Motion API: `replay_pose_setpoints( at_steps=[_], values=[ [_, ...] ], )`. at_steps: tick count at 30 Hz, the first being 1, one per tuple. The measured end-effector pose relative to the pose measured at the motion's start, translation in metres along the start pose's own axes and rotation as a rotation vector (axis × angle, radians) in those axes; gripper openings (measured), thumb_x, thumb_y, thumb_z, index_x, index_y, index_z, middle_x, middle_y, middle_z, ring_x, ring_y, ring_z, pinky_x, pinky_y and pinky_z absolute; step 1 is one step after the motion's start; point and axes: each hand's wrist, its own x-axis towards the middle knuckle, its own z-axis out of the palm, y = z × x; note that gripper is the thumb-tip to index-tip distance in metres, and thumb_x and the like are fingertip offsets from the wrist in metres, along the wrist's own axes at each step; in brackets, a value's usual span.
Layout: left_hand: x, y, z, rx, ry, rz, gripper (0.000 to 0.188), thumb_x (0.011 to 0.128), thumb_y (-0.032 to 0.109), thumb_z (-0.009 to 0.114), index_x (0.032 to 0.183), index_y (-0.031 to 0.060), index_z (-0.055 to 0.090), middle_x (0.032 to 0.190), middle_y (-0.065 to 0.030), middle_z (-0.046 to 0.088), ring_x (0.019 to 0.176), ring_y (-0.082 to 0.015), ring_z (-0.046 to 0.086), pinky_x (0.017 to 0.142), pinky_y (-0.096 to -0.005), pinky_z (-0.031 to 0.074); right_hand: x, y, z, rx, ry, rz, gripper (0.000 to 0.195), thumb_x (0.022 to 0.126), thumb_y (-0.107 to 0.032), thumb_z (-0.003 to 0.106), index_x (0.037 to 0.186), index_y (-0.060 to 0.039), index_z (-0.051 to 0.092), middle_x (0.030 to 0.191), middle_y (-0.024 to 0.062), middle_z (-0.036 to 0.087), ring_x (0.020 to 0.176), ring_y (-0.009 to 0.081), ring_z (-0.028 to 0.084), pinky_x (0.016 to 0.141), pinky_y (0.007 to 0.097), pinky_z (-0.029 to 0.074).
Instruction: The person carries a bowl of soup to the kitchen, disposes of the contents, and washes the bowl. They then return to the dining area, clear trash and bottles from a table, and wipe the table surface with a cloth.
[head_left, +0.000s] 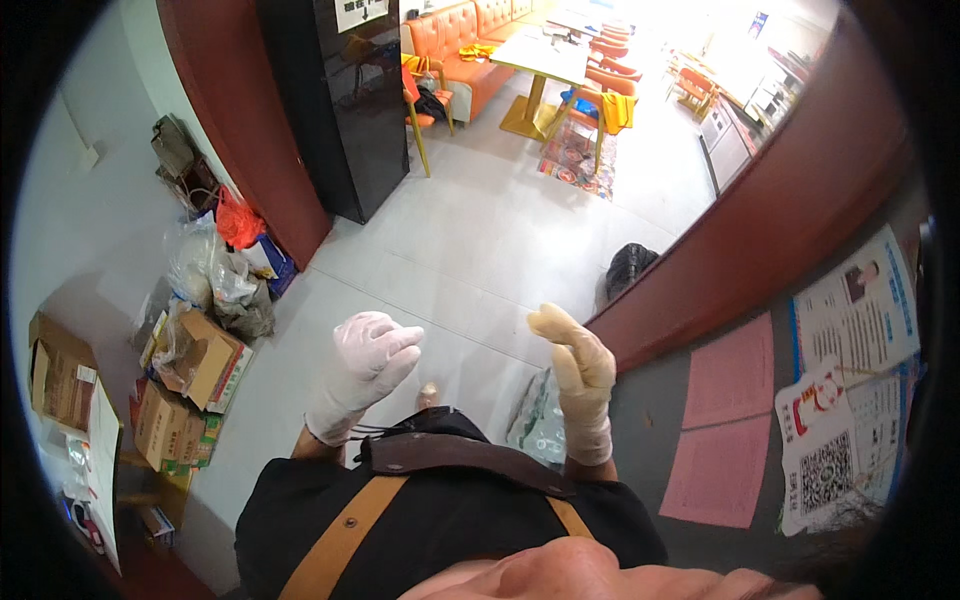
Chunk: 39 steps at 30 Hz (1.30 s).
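Note:
My left hand (367, 367), in a thin white glove, is raised before my body with its fingers curled in. Nothing shows in it. Across from it, my right hand (581, 375) wears a cream-coloured glove. Its fingers bend forward, with a gap between fingers and thumb, and it holds nothing visible. Both hands are in the air over the grey tiled floor (450, 247). Below and beside my right wrist is a clear plastic bag (536, 420) with green marks. A brown apron (465, 461) with tan straps covers part of my black top.
Cardboard boxes (176, 427) and plastic bags (217, 277) are piled along the left wall. A dark red door frame (720, 247) stands at right, near a black bag (630, 266). Beyond it are a table (536, 56) and an orange bench (450, 45). Papers (727, 420) hang at far right.

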Motion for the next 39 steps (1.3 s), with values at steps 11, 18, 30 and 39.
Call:
replay_pose_setpoints(
  at_steps=[11, 18, 30, 39],
  values=[
    [0.088, -0.136, 0.004, -0.058, 0.075, 0.125, 0.008, 0.076, 0.01, 0.064, 0.084, 0.0083, 0.063, 0.068, -0.0024, 0.058, 0.066, -0.0227, 0.058, 0.064, -0.0348, 0.049, 0.096, 0.055, 0.043, 0.048, 0.155, 0.046, 0.031, 0.088, -0.001, 0.05, 0.117, 0.0074, 0.056, 0.107, 0.0156, 0.065, 0.1, 0.0213, 0.063, 0.091, 0.0327, 0.048],
    [0.104, -0.188, 0.016, -0.066, 0.075, 0.078, 0.008, 0.081, 0.014, 0.064, 0.088, 0.0095, 0.063, 0.068, -0.0016, 0.056, 0.065, -0.0223, 0.057, 0.069, -0.0348, 0.049, 0.155, 0.089, 0.062, -0.038, 0.047, 0.061, 0.034, 0.084, 0.004, 0.049, 0.117, 0.0062, 0.057, 0.106, 0.0155, 0.065, 0.099, 0.0218, 0.063, 0.091, 0.0337, 0.048],
    [0.151, -0.223, 0.024, 0.235, 0.165, -0.114, 0.015, 0.086, 0.024, 0.059, 0.092, 0.0111, 0.064, 0.074, -0.0033, 0.056, 0.07, -0.0258, 0.056, 0.066, -0.0366, 0.047, 0.294, 0.186, 0.079, 0.191, -0.177, -0.067, 0.038, 0.079, 0.01, 0.041, 0.114, 0.0075, 0.057, 0.109, 0.0198, 0.063, 0.1, 0.0265, 0.063, 0.091, 0.0381, 0.049],
    [0.183, -0.232, 0.058, 0.436, 0.33, -0.19, 0.015, 0.082, 0.02, 0.061, 0.092, 0.01, 0.063, 0.073, -0.0012, 0.055, 0.071, -0.0242, 0.057, 0.065, -0.0356, 0.048, 0.368, 0.239, 0.087, 0.332, -0.349, -0.119, 0.039, 0.077, 0.012, 0.04, 0.113, 0.0103, 0.056, 0.107, 0.0207, 0.063, 0.097, 0.0277, 0.064, 0.088, 0.0381, 0.051]
  ],
)
